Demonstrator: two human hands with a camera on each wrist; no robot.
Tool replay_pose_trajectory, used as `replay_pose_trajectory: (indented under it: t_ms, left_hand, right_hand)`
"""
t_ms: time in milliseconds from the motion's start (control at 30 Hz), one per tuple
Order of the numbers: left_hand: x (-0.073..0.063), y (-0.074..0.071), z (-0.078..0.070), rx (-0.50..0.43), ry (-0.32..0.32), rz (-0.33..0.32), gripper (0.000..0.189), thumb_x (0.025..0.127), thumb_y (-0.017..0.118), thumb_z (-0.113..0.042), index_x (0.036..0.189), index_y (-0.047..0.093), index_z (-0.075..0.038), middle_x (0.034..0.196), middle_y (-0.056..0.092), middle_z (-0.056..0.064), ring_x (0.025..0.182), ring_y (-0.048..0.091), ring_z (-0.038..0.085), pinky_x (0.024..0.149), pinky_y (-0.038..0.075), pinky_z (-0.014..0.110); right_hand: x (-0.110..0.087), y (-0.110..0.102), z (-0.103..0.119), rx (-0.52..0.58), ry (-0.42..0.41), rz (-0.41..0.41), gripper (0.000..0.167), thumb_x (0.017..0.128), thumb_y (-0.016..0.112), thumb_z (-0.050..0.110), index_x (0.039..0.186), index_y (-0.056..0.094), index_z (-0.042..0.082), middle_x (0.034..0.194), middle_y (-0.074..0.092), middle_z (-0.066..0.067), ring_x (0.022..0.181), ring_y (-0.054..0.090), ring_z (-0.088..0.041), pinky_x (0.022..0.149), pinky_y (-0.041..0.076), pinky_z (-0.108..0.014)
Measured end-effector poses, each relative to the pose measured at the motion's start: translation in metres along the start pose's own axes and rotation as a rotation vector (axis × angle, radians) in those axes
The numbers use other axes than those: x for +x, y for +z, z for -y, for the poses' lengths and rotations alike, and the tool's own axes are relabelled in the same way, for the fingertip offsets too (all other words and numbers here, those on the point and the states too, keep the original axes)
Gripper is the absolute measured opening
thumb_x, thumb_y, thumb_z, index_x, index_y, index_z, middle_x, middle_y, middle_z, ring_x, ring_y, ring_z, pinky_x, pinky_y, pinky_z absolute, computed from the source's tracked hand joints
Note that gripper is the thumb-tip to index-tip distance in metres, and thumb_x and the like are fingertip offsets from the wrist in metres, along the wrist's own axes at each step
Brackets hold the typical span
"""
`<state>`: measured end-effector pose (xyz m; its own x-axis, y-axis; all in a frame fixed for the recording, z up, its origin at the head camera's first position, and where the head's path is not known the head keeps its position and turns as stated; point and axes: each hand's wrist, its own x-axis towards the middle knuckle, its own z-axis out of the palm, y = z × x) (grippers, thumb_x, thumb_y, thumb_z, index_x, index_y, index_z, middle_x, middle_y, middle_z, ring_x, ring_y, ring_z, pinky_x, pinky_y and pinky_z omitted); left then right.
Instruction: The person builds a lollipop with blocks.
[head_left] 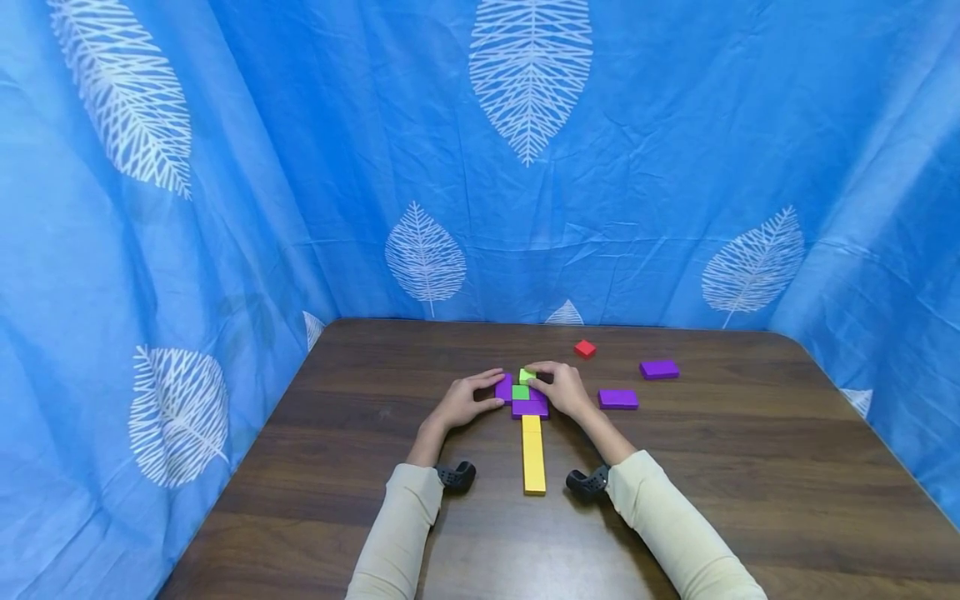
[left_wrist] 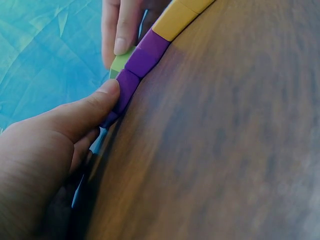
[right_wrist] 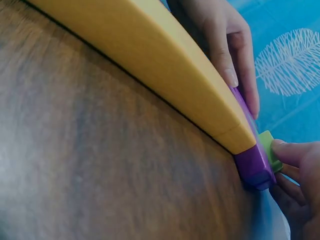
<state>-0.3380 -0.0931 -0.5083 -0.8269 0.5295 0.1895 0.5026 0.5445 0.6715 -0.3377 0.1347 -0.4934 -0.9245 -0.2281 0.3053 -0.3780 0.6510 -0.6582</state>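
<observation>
My left hand holds the left purple block between thumb and fingers; the thumb lies against its near end in the left wrist view. A green block sits beside that block. In my right hand a light green block is pinched at the far side of the group, its edge standing above the purple in the right wrist view. Another purple block lies crosswise in front, and a purple piece behind it is partly hidden by my right fingers. Yellow blocks run in a line toward me.
Two loose purple blocks, one nearer and one farther, lie on the brown wooden table to the right. A small red block lies near the back edge. Blue leaf-patterned curtains hang around the table.
</observation>
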Motion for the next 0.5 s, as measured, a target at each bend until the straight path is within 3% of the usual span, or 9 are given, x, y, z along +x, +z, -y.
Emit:
replay_pose_trajectory:
  t_ms: [500]
  left_hand:
    - [0.002, 0.0, -0.0001, -0.01, 0.006, 0.002, 0.05, 0.088, 0.062, -0.034, 0.134, 0.051, -0.017, 0.141, 0.042, -0.001, 0.129, 0.038, 0.02, 0.104, 0.033, 0.038]
  right_hand:
    - [-0.0007, 0.0037, -0.0008, -0.033, -0.034, 0.067, 0.028, 0.085, 0.068, 0.019, 0.11, 0.069, 0.007, 0.111, 0.065, -0.008, 0.111, 0.055, -0.026, 0.096, 0.041, -0.043]
